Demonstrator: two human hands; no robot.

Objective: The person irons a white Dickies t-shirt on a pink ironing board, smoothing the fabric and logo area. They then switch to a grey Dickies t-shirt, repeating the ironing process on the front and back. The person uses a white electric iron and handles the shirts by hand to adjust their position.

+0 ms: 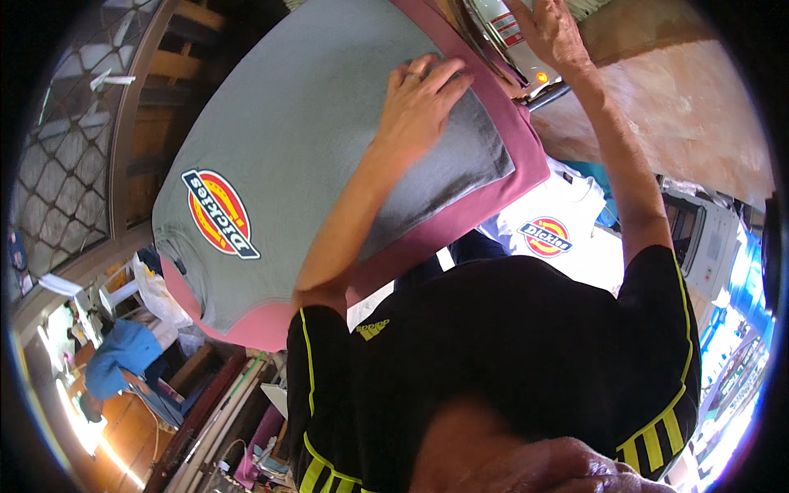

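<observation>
A grey T-shirt [288, 123] with a red, yellow and black printed emblem [220, 215] lies spread over a pink-covered board [460, 201]. My left hand [419, 107] rests on the shirt near its far right part, fingers bent and a little apart, holding nothing that I can see. At the upper right, my right hand [552, 37] is at a white appliance [501, 25] with a red label, a curved metal edge and a lit orange lamp. The picture's edge cuts off its fingers, so their grip is hidden.
Below the board's right end lies a white shirt [546, 218] with a similar emblem. A person in blue [123, 357] is at the lower left, near long poles [218, 419]. A latticed window [70, 140] is on the left, a grey-white machine [711, 246] on the right.
</observation>
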